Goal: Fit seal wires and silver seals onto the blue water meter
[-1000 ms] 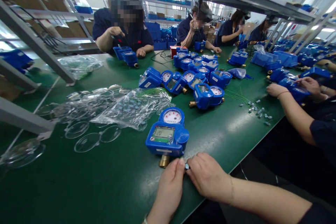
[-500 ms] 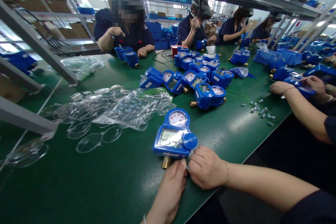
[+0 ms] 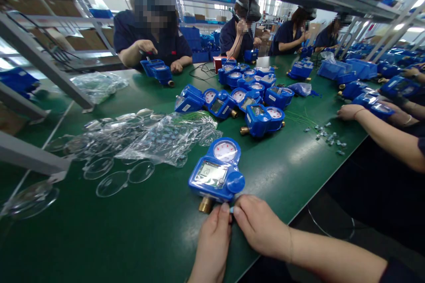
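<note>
A blue water meter (image 3: 215, 172) with a round white dial, a lit display and a brass pipe end lies on the green table in front of me. At its lower edge, just right of the brass end, my left hand (image 3: 213, 241) pinches with thumb and fingers. My right hand (image 3: 264, 227) is closed beside it, fingertips almost touching the left thumb. Between the two sets of fingertips shows a small light-blue wire seal (image 3: 231, 209), mostly covered. Any wire on it is too fine to make out.
More blue meters (image 3: 262, 119) stand behind. A clear bag of seals (image 3: 166, 139) and clear plastic covers (image 3: 113, 183) lie left. Loose seals (image 3: 328, 135) and green wires (image 3: 300, 117) lie right. A co-worker's arm (image 3: 381, 128) reaches in; a metal post (image 3: 33, 154) rises left.
The near meter has turned slightly, its lower part shifting left. My right hand has moved a little down and its fingers now point at the seal, which shows more clearly. The view has shifted slightly.
</note>
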A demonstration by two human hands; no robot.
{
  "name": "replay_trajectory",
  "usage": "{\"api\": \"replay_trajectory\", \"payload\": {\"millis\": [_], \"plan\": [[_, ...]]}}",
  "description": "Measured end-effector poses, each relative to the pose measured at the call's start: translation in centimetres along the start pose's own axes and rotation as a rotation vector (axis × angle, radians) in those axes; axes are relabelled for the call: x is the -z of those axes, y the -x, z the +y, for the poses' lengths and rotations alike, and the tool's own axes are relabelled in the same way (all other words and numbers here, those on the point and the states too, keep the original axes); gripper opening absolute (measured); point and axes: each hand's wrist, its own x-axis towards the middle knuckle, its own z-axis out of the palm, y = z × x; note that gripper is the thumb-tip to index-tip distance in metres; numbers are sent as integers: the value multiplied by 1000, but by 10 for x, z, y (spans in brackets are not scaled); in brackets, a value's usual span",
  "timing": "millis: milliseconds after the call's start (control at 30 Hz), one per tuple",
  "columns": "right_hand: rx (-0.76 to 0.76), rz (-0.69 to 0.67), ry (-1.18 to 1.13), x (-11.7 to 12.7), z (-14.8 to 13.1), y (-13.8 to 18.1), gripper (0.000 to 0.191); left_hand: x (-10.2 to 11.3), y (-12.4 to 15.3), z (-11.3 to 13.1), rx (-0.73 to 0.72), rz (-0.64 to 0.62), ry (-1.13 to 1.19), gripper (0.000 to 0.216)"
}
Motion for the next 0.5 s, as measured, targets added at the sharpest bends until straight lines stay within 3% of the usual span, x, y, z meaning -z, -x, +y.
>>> {"api": "replay_trajectory", "payload": {"millis": [100, 200, 367, 500], "plan": [[402, 55, 628, 9, 5, 2, 17, -1, 1, 3, 58, -15, 72, 41], [616, 22, 889, 14, 8, -7, 15, -2, 1, 6, 38, -30, 84, 39], [854, 62, 887, 17, 18, -29, 19, 0, -2, 5, -27, 3, 51, 38], [899, 56, 778, 12, 26, -35, 22, 1, -3, 2, -43, 30, -24, 41]]}}
